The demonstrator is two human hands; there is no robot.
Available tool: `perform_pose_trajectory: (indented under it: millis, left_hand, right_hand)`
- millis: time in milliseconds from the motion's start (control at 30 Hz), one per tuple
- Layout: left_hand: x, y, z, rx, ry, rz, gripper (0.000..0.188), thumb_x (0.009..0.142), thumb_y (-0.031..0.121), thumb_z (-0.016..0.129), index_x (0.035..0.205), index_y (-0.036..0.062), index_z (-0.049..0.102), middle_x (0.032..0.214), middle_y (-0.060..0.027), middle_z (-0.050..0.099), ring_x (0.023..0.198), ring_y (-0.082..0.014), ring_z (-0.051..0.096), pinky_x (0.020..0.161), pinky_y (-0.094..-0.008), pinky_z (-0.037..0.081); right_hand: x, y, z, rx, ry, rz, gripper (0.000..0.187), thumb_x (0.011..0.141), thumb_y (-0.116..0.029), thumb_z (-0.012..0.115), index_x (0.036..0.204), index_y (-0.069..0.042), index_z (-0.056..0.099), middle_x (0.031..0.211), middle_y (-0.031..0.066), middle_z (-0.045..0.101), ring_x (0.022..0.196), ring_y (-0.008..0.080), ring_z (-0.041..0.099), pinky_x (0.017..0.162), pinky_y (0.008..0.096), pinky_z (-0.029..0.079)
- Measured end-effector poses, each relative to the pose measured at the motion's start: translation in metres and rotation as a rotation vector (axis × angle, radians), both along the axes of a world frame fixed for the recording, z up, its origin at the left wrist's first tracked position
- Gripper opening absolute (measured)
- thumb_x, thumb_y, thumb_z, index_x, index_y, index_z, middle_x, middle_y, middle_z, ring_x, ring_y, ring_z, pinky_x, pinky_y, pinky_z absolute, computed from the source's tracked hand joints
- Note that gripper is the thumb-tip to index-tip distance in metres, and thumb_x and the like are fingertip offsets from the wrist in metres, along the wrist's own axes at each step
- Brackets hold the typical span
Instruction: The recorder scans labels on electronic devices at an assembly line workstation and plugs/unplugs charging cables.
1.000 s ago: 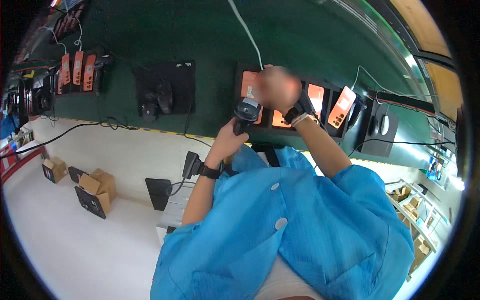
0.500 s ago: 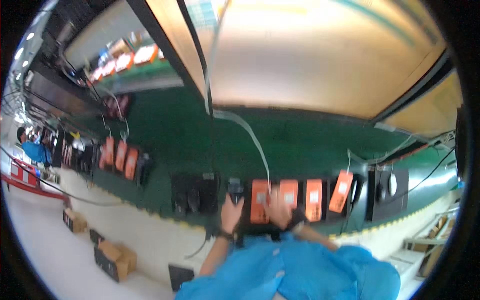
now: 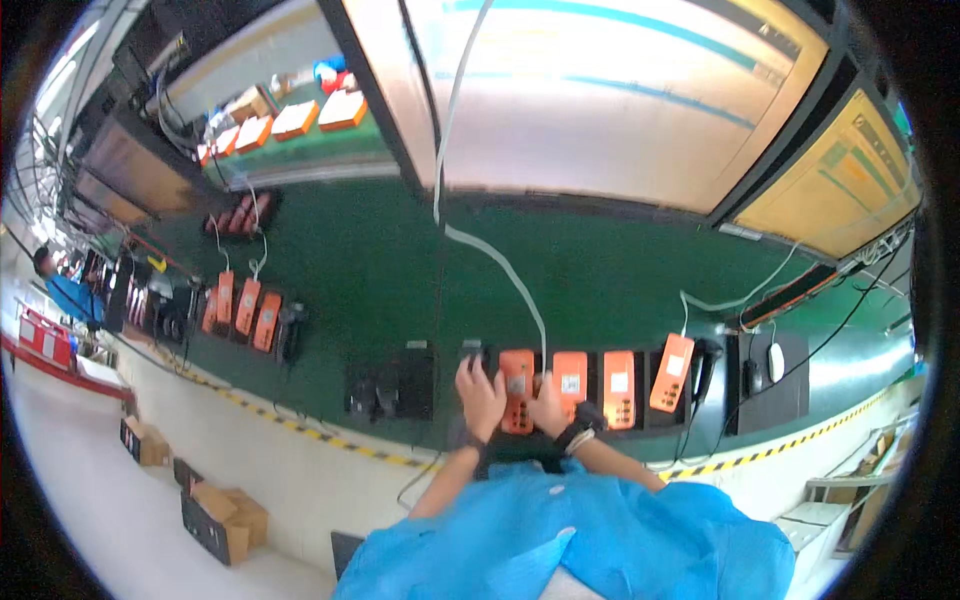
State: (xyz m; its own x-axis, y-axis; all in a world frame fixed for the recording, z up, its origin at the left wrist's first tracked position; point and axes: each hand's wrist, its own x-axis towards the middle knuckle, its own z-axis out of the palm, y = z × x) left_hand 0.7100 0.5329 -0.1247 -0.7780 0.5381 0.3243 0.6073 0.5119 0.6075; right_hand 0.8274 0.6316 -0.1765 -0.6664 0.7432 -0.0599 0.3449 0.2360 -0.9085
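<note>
My left hand point(image 3: 482, 402) is open, fingers apart, over a small dark object point(image 3: 474, 350) on the bench; the hand hides most of that object. Beside it lies an orange phone-shaped slab point(image 3: 517, 368) with a pale label and dark round spots. My right hand point(image 3: 548, 410) is closed at the lower end of a white cable point(image 3: 515, 280), between this slab and a second orange slab point(image 3: 571, 368). The cable's tip is hidden by the fingers. Further right lie two more orange slabs, the last one point(image 3: 672, 372) tilted with a white cable at its top.
A dark mat with black items point(image 3: 385, 385) lies left of my hands. On the right, another dark mat point(image 3: 795, 395) carries a black and a white mouse-shaped item. More orange slabs point(image 3: 246, 306) stand far left. Yellow-black tape point(image 3: 330, 437) edges the green bench; cardboard boxes point(image 3: 240, 520) sit below.
My left hand was gripping the dark object; now its fingers have spread and it sits slightly higher and to the right. My right hand stays by the cable end. The view has shifted slightly.
</note>
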Motion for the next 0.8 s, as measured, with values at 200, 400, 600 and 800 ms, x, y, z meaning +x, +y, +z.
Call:
perform_pose_trajectory:
  millis: [200, 400, 600, 800]
  left_hand:
    - [-0.015, 0.004, 0.03, 0.269, -0.913, -0.376, 0.037, 0.09, 0.028, 0.073, 0.111, -0.0006, 0.062, 0.097, -0.0117, 0.069, 0.092, -0.0189, 0.065, 0.085, -0.0325, 0.051]
    - [0.003, -0.017, 0.059, 0.317, -0.956, -0.486, 0.026, 0.091, 0.014, 0.072, 0.112, 0.0004, 0.064, 0.101, -0.0045, 0.069, 0.096, -0.0119, 0.064, 0.084, -0.0276, 0.05]
    - [0.014, -0.025, 0.07, 0.318, -0.971, -0.474, 0.027, 0.092, 0.013, 0.07, 0.116, 0.0005, 0.065, 0.106, -0.007, 0.071, 0.1, -0.0135, 0.066, 0.088, -0.0279, 0.051]
    - [0.022, -0.031, 0.068, 0.329, -0.899, -0.407, 0.024, 0.091, 0.014, 0.07, 0.112, 0.0018, 0.067, 0.101, -0.0071, 0.073, 0.093, -0.0136, 0.069, 0.082, -0.0277, 0.052]
  right_hand:
    - [0.036, 0.019, 0.064, 0.057, 0.026, 0.276, 0.029, 0.086, -0.01, 0.068, 0.109, -0.001, 0.054, 0.089, 0.015, 0.06, 0.087, 0.0302, 0.062, 0.078, 0.0416, 0.051]
    - [0.05, 0.063, 0.16, 0.054, -0.086, 0.43, 0.016, 0.093, -0.012, 0.065, 0.103, 0.001, 0.066, 0.094, 0.015, 0.062, 0.082, 0.0267, 0.063, 0.072, 0.0369, 0.051]
    - [0.016, 0.044, 0.181, -0.064, 0.075, 0.35, 0.022, 0.091, -0.014, 0.069, 0.106, 0.002, 0.072, 0.088, 0.0126, 0.073, 0.082, 0.0163, 0.071, 0.071, 0.0291, 0.054]
    - [0.005, 0.028, 0.179, -0.128, -0.005, 0.328, 0.019, 0.091, -0.014, 0.069, 0.101, 0.002, 0.072, 0.092, 0.0112, 0.074, 0.072, 0.0162, 0.071, 0.062, 0.0285, 0.055]
